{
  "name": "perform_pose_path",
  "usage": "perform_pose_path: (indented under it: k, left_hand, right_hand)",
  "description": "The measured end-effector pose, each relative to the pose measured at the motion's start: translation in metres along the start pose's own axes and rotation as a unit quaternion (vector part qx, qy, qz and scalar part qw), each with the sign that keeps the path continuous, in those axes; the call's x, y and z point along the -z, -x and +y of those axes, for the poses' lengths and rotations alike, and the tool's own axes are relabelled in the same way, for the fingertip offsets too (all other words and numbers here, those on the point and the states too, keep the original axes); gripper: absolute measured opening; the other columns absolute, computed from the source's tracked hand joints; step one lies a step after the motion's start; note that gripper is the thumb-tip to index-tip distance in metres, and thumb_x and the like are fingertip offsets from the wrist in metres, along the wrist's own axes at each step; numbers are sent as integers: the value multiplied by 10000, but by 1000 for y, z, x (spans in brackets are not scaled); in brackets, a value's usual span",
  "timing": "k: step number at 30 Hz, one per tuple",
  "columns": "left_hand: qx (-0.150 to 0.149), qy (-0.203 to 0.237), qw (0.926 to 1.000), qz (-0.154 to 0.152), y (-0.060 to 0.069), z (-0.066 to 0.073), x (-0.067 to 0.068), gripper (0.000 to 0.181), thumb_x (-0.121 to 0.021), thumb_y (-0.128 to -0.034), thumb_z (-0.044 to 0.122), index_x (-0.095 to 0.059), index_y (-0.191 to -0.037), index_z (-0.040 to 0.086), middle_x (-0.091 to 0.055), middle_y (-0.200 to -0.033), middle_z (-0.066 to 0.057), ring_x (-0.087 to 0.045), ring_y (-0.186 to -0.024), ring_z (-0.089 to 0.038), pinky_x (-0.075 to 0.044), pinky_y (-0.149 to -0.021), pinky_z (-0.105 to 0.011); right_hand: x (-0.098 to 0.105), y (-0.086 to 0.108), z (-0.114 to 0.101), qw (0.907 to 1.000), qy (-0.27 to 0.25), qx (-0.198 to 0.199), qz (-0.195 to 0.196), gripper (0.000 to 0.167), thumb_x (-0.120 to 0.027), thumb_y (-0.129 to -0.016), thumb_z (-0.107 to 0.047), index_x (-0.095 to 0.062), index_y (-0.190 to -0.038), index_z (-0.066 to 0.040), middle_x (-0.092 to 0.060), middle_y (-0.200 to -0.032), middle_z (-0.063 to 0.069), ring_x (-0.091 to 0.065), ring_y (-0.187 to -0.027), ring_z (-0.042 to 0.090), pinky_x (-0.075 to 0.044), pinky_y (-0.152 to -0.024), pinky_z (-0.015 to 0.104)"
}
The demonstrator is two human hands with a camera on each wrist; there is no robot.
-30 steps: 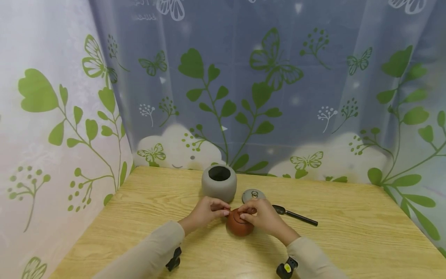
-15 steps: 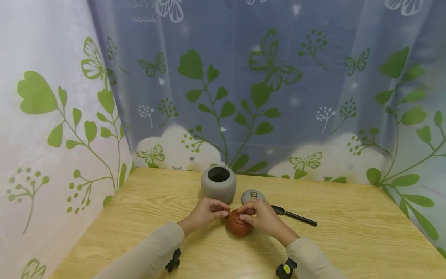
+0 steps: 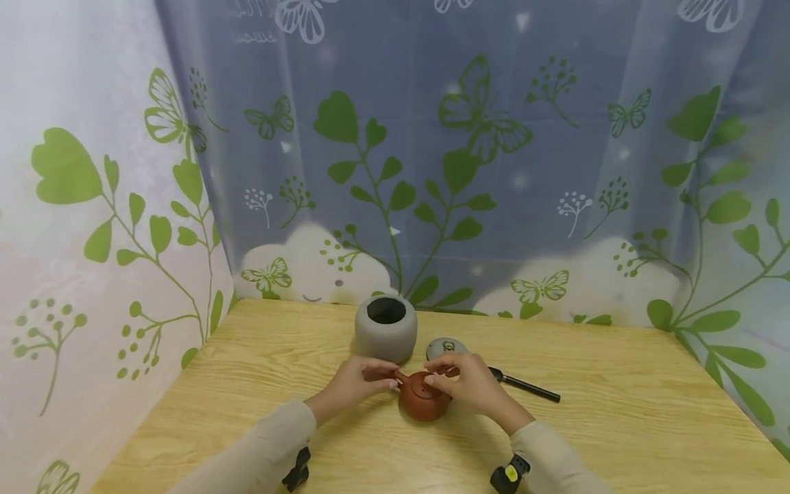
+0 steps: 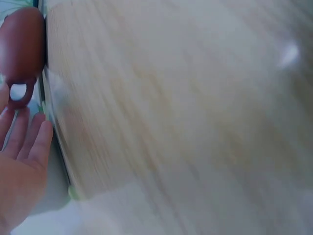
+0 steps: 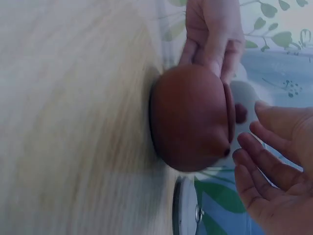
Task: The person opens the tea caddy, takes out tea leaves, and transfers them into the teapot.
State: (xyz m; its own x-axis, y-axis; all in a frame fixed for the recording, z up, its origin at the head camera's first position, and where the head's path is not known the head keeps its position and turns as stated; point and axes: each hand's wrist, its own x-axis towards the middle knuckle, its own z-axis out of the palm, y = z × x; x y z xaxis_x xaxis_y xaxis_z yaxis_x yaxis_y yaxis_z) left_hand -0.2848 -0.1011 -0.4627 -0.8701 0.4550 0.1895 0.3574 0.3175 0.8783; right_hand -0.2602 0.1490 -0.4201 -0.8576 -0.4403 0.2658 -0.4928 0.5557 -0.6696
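Note:
A reddish-brown clay teapot (image 3: pixel 422 406) with its lid on sits on the table between both hands. My left hand (image 3: pixel 353 385) is at the teapot's handle (image 4: pixel 30 92) on the left; in the left wrist view its fingers are extended at the handle's outer end, and the loop shows uncovered. My right hand (image 3: pixel 474 385) hovers over the right side of the teapot, thumb and fingers spread. In the right wrist view, those fingers stand apart from the small round lid knob (image 5: pixel 240 113), with the short spout (image 5: pixel 219 145) facing this camera.
Behind the teapot stands a grey round jar (image 3: pixel 385 337) with a wide dark mouth. A grey lid (image 3: pixel 441 348) with a metal ring lies beside it. To the right rests a slim black-handled tool (image 3: pixel 532 389), its head partly hidden. Patterned curtains border the wooden table (image 3: pixel 278 343).
My left hand has shifted slightly left, uncovering the handle. The teapot has turned a little, and my right hand's fingers have spread away from the lid knob.

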Motion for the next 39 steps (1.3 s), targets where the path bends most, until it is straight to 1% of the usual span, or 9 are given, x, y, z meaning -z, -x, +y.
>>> perform_pose_path:
  k: [4, 9, 13, 16, 19, 25, 29, 34, 39]
  left_hand:
    - [319, -181, 9993, -49, 5, -4, 12, 348, -722, -875, 231, -679, -1165, 42, -673, -1136, -101, -651, -1019, -215, -529, -860, -292]
    - [468, -271, 9985, -28, 11, -6, 32, 422, -728, -870, 231, -641, -1209, -5, -646, -1195, -161, -639, -1059, -279, -526, -882, -359]
    - [761, -490, 9955, 275, 11, -4, 46, 498, -746, -853, 254, -605, -1253, -6, -628, -1221, -182, -623, -1089, -327, -531, -876, -400]
    - [1092, -557, 9907, 589, 8, 0, 55, 620, -767, -832, 280, -534, -1329, -7, -597, -1262, -199, -593, -1135, -367, -524, -888, -431]
    - [1242, -581, 9871, 825, 3, 5, 62, 756, -786, -809, 315, -445, -1409, 6, -535, -1335, -226, -528, -1209, -413, -490, -939, -469]
    - [1092, -718, 9874, 896, -9, 11, 70, 912, -794, -784, 396, -317, -1500, 94, -354, -1505, -176, -333, -1366, -422, -388, -1033, -535]
    - [1057, -556, 9890, 873, -16, 11, 71, 996, -800, -764, 434, -236, -1533, 146, -259, -1563, -114, -220, -1423, -393, -320, -1074, -563]
    - [1019, -327, 9905, 860, -25, 9, 67, 1052, -801, -753, 458, -169, -1549, 187, -175, -1592, -76, -158, -1447, -365, -276, -1091, -582]
    - [957, -234, 9909, 913, -34, 7, 58, 1089, -812, -738, 462, -139, -1555, 206, -141, -1600, -48, -150, -1452, -347, -258, -1100, -583]
  right_hand:
    - [7, -3, 7, 9995, -64, -166, 263, 295, -683, -904, -233, -686, -1152, -74, -689, -1080, 72, -643, -960, 214, -533, -804, 305]
    - [17, -9, 17, 9977, -53, -384, 554, 336, -694, -895, -182, -656, -1208, -65, -664, -1156, 111, -610, -1055, 284, -521, -853, 406]
    - [24, -14, 26, 9967, 140, -451, 658, 341, -693, -893, -155, -648, -1215, -52, -640, -1200, 148, -580, -1108, 339, -508, -875, 471]
    - [27, -19, 32, 9962, 314, -497, 636, 370, -689, -898, -164, -627, -1242, -43, -614, -1235, 164, -553, -1147, 367, -492, -903, 503]
    - [28, -24, 38, 9958, 390, -584, 581, 414, -685, -903, -182, -598, -1281, -37, -580, -1280, 180, -524, -1187, 389, -469, -936, 525]
    - [26, -33, 45, 9950, 551, -705, 434, 497, -686, -904, -207, -538, -1340, -19, -513, -1361, 209, -449, -1269, 414, -402, -999, 554]
    - [21, -40, 47, 9942, 554, -901, 195, 545, -702, -891, -207, -511, -1360, -5, -470, -1398, 231, -398, -1311, 424, -356, -1039, 562]
    - [16, -45, 49, 9929, 485, -1089, -56, 589, -728, -867, -195, -500, -1362, 29, -472, -1393, 247, -391, -1311, 435, -337, -1052, 564]
    - [10, -48, 56, 9933, 516, -1022, -177, 587, -759, -830, -152, -525, -1318, 75, -532, -1319, 260, -467, -1241, 432, -377, -1021, 543]
